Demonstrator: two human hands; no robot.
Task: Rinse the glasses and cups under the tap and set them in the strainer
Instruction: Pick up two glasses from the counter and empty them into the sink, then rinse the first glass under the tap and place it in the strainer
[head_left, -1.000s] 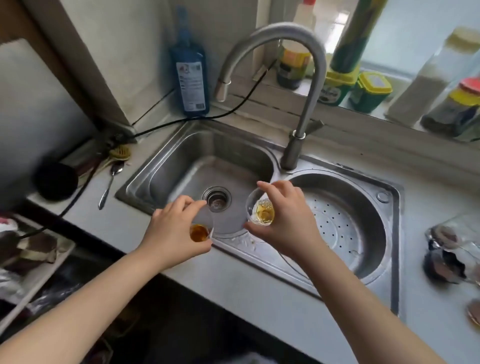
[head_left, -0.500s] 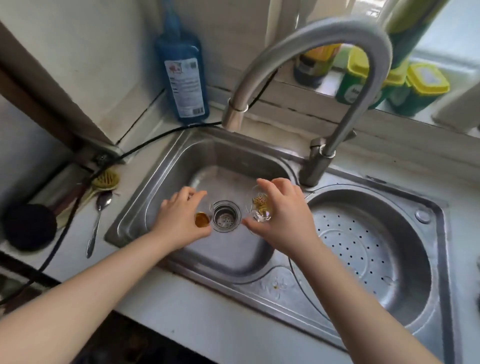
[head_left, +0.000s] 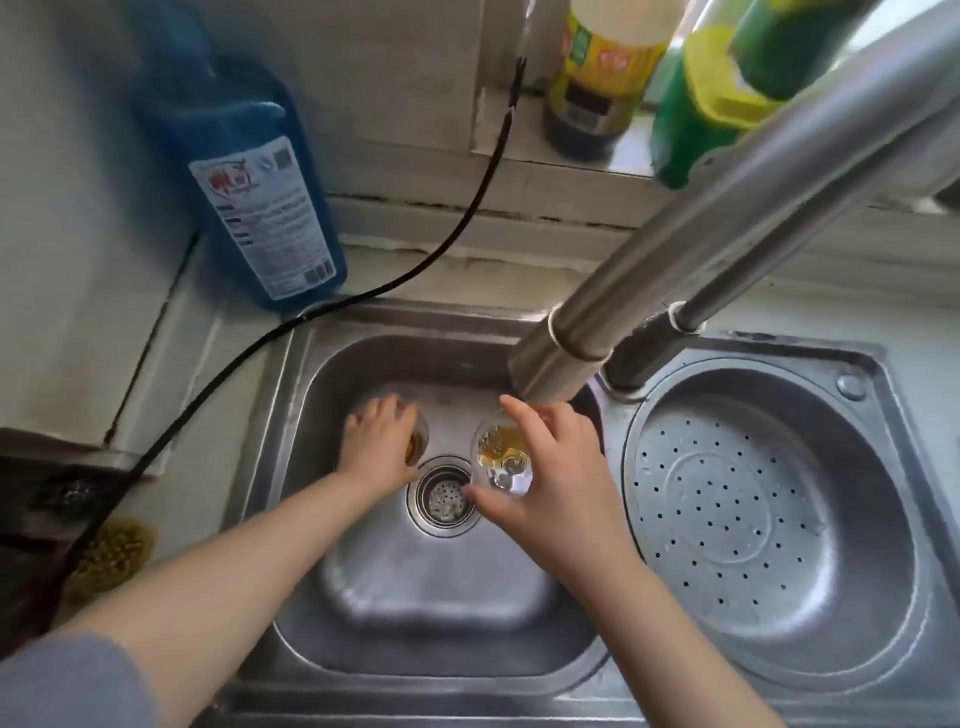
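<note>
Both hands hold small glasses over the left basin: the left hand (head_left: 376, 449) curls round a glass (head_left: 417, 441) with a little amber liquid in it, mostly hidden by the fingers, and the right hand (head_left: 558, 475) pinches a tipped glass (head_left: 503, 460) with amber liquid and bubbles inside, just under the tap (head_left: 675, 260) spout. The drain (head_left: 445, 497) sits between and just below the two glasses. To the right, the round strainer (head_left: 769, 514) lies in the steel sink (head_left: 291, 415), holding nothing. A blue bottle (head_left: 244, 176) stands at the back left corner, a black cable (head_left: 363, 296) runs past its base, a yellow brush (head_left: 111, 553) lies on the left counter, and bottles (head_left: 602, 67) line the window ledge. Compared with a moment ago, the view has dropped much closer, and both hands have moved deeper into the basin, past the drain.
</note>
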